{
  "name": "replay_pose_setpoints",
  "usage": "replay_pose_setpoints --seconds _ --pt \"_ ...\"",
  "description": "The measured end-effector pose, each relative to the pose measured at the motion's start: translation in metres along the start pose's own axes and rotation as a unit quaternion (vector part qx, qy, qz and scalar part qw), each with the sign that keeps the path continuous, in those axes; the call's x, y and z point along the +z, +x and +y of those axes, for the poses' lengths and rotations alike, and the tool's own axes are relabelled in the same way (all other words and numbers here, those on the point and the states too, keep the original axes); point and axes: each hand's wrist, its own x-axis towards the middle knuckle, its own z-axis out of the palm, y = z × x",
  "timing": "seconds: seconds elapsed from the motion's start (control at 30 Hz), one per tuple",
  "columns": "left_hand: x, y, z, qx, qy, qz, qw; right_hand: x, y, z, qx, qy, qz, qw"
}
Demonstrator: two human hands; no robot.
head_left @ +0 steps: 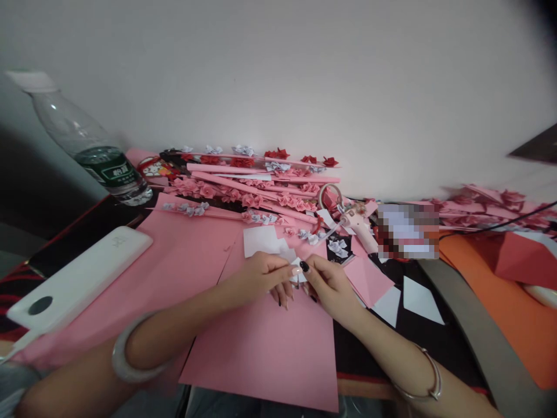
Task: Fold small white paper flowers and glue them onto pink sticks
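While a smooth pink sheet is lying flat below, the left hand and the right hand are pinching a small white paper piece between nearly closed fingertips, over the sheet's far end. Beyond, pointed-petalled paper flowers are clustering beside slender pink paper tubes.

Head view: looking forward and down from above
Far backdrop: plain pale-grey wall
Near foreground: flat pink paper sheet, close below
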Motion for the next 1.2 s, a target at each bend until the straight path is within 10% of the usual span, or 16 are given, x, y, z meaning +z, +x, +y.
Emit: replay_pose_setpoints --seconds 1.2 --pt "-0.0017 0.0010 0.0019 0.000 0.029 0.034 0.999 -0.0023 -0.0005 -0.0015 -0.048 -0.098 -0.007 0.994"
